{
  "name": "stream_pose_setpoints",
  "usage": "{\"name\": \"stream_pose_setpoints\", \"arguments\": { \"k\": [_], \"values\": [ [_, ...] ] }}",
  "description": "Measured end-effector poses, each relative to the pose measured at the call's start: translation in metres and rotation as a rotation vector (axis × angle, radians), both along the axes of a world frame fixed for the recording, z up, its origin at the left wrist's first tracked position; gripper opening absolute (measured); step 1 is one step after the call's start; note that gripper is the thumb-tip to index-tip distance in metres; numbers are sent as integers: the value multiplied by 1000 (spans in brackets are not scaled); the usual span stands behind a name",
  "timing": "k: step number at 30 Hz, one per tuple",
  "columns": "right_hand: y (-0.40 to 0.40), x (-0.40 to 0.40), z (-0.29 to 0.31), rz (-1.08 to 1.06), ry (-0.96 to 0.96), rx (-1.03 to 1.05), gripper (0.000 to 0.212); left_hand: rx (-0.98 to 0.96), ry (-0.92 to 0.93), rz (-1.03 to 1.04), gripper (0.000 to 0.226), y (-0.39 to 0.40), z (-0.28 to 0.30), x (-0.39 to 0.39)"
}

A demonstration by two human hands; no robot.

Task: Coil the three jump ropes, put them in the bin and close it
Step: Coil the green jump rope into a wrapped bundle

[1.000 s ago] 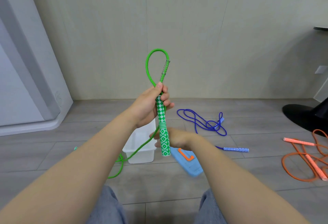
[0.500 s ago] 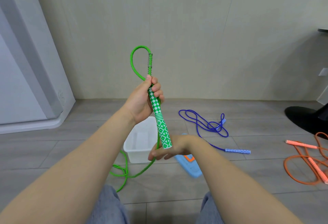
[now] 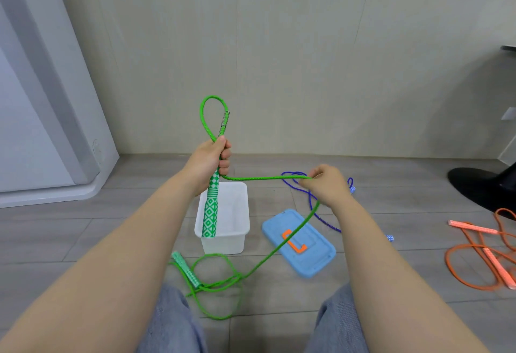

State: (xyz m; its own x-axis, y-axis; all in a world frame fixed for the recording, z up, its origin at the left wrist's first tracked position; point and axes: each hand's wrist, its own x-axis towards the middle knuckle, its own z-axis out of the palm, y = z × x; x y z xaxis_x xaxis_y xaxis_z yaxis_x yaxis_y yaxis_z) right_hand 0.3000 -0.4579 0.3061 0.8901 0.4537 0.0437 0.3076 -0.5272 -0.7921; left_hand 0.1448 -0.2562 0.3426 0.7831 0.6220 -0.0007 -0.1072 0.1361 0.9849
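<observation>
Now | bin [image 3: 223, 241] empty, lid [image 3: 300, 243] off | ropes: 3 | left grip [image 3: 208, 161] clasps green rope [image 3: 265, 178] handle | right grip [image 3: 326, 183] pinches its cord

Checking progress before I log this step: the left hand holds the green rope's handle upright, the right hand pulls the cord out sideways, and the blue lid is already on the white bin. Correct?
Not quite. In the head view the blue lid lies flat on the floor to the right of the white bin, which stands open. The rest holds: the left hand grips the green handle upright, and the right hand pulls the cord sideways.
</observation>
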Motion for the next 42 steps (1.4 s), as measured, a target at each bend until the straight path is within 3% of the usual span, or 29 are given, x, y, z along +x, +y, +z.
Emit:
{"name": "stream_pose_setpoints", "arguments": {
  "k": [3, 6, 13, 17, 23, 29, 42],
  "values": [
    [-6, 6, 7, -263, -55, 204, 10, 100, 26, 63, 27, 5, 3, -1],
    [-11, 11, 10, -343, 36, 497, 13, 214, 95, 101, 27, 11, -6, -3],
    [16, -23, 23, 92, 133, 507, 17, 394, 229, -16, 21, -2, -20, 4],
    [29, -29, 18, 183, 120, 479, 17, 378, 209, -112, 23, -16, -16, 6],
    [32, -27, 20, 110, -4, 537, 17, 310, 243, -337, 43, -31, -16, 5],
    [30, -23, 17, 77, -92, 543, 14, 482, 349, -505, 22, -41, -24, 6],
    [23, -14, 16, -20, -141, 519, 13, 571, 458, -685, 16, -47, -35, 11]
  ]
}}
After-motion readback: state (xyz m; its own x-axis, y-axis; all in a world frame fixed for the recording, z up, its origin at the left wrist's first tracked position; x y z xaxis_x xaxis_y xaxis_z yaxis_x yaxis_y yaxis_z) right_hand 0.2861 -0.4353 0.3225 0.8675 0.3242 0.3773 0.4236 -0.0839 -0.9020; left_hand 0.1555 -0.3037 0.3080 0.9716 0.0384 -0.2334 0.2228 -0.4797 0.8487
